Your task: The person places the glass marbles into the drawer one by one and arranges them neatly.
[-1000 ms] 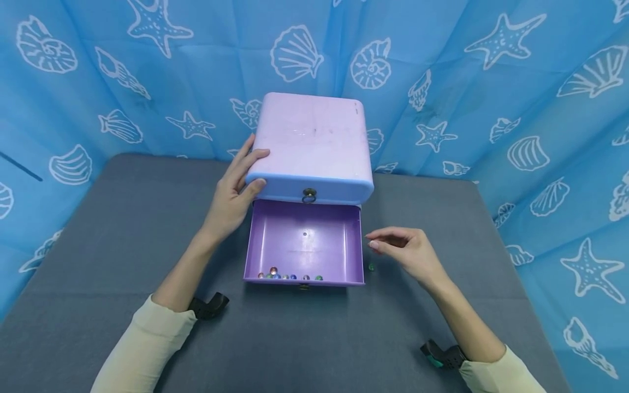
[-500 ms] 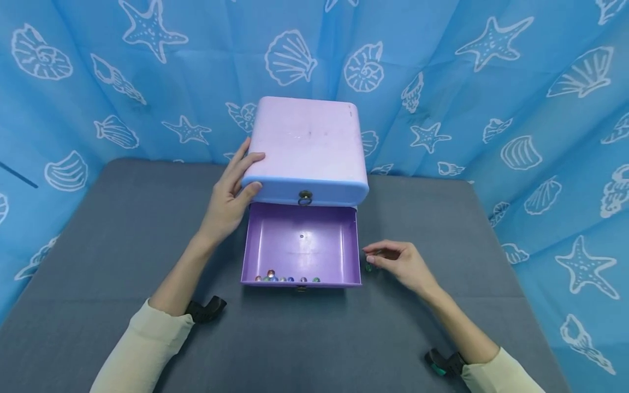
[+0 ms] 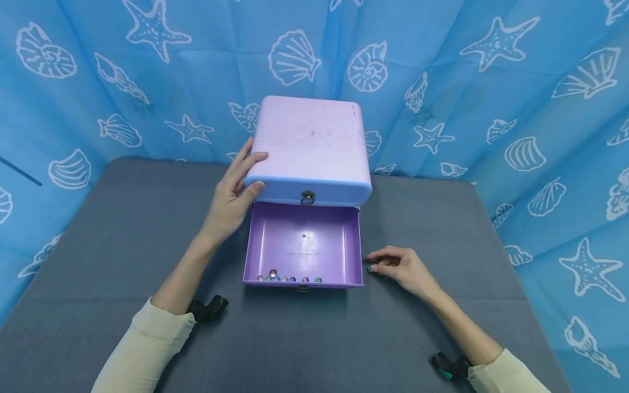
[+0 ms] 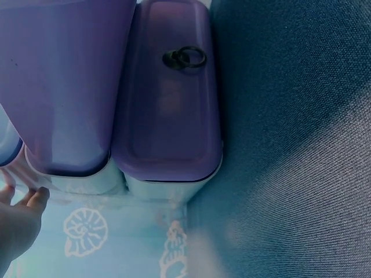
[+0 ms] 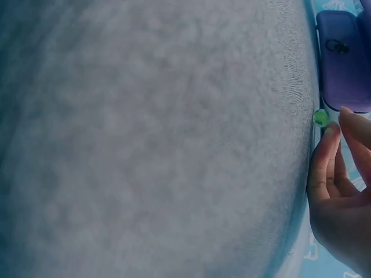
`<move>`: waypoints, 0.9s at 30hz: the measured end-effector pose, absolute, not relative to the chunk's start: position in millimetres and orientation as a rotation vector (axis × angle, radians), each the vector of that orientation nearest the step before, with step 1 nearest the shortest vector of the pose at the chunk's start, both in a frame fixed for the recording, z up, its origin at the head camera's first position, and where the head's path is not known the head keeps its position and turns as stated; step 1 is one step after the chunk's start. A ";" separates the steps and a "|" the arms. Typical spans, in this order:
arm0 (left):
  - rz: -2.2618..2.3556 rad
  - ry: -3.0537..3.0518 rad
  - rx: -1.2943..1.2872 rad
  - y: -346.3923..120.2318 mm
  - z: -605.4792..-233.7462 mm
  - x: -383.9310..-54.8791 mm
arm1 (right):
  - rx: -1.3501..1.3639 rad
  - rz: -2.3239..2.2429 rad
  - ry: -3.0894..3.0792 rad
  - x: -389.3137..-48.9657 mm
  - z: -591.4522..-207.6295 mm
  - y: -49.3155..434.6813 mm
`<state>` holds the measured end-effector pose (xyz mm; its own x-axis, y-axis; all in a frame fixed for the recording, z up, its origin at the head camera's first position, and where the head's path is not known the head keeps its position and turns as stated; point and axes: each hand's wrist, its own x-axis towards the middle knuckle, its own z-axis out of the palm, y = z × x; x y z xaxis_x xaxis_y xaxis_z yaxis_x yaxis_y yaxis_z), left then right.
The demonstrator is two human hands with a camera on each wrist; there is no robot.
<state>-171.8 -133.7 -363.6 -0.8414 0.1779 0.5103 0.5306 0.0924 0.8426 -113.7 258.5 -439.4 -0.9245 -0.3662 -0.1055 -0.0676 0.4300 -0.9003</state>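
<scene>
A small drawer cabinet (image 3: 312,139) has a pinkish top and a blue upper drawer with a ring pull. My left hand (image 3: 231,199) rests on its left corner, fingers along the top and side, thumb on the blue front. Below, a purple drawer (image 3: 304,245) is pulled out, with several coloured marbles (image 3: 273,272) along its front wall. To its right, on the table, lies a green marble (image 5: 321,118). My right hand (image 3: 400,267) has its thumb and fingers bent toward each other, with fingertips right at this marble in both head and right wrist views.
The cabinet stands on a table with a grey cloth (image 3: 304,338). A blue curtain (image 3: 206,71) with white shells and starfish hangs behind and at the sides. Another purple drawer front (image 4: 168,92) with a ring pull sits shut beneath the pulled-out one.
My right hand has moved down toward the table, and its fingertips have come from above the green marble to right beside it. My left hand stays on the cabinet.
</scene>
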 end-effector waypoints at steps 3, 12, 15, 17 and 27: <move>-1.816 -2.089 -0.715 -133.4 -363.8 -172.0 | -0.374 -1.460 2.421 -113.5 -440.8 259.0; -1.818 -2.066 -0.730 -134.1 -364.7 -172.4 | -0.457 -1.229 2.604 -115.5 -442.4 255.5; -1.819 -2.068 -0.729 -134.5 -364.7 -172.4 | -0.463 -1.193 2.630 -115.5 -441.5 255.1; -1.823 -2.071 -0.728 -134.6 -364.9 -172.2 | -0.464 -1.185 2.633 -115.8 -441.6 255.1; -1.837 -2.076 -0.723 -134.3 -363.9 -171.2 | -0.477 -1.192 2.583 -118.4 -438.6 257.6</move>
<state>-171.2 -134.3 -363.9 -0.8371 0.1837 0.5153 0.5339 0.0682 0.8428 -118.4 257.6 -438.6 -0.9133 -0.3964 -0.0935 -0.1859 0.6101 -0.7702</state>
